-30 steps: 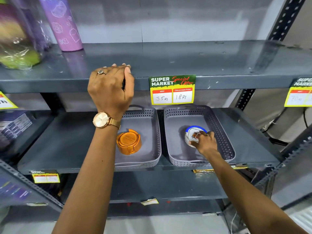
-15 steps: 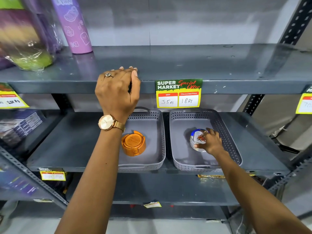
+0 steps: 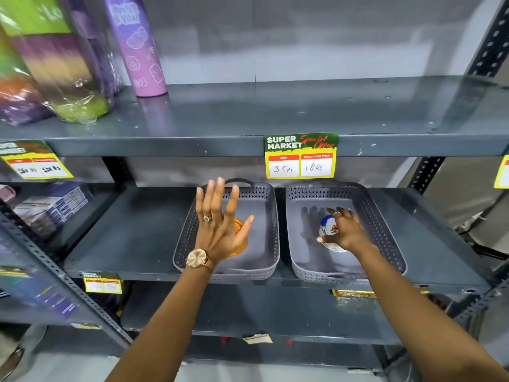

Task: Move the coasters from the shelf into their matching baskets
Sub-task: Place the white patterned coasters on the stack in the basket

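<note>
— Where are the coasters?
— Orange set [image 3: 239,238] in the left basket [image 3: 264,205]; her left hand [image 3: 220,227] hangs spread, empty. Right hand [image 3: 345,232] loosely cups the blue-rimmed set [image 3: 326,226] in the right basket [image 3: 366,205].
— Fragile?
— Probably rigid, light; pinch the rim.

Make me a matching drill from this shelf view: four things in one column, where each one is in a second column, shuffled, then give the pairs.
Things
1. orange coaster set
2. blue and white coaster
3. purple bottle
4. price tag marked 18 Rs

Places
A. standing on the upper shelf
B. in the right basket, under the right hand
C. on the front edge of the upper shelf
D. in the left basket, behind the open left hand

Pairs: 1-D, 2-B, 3-A, 4-C
</note>
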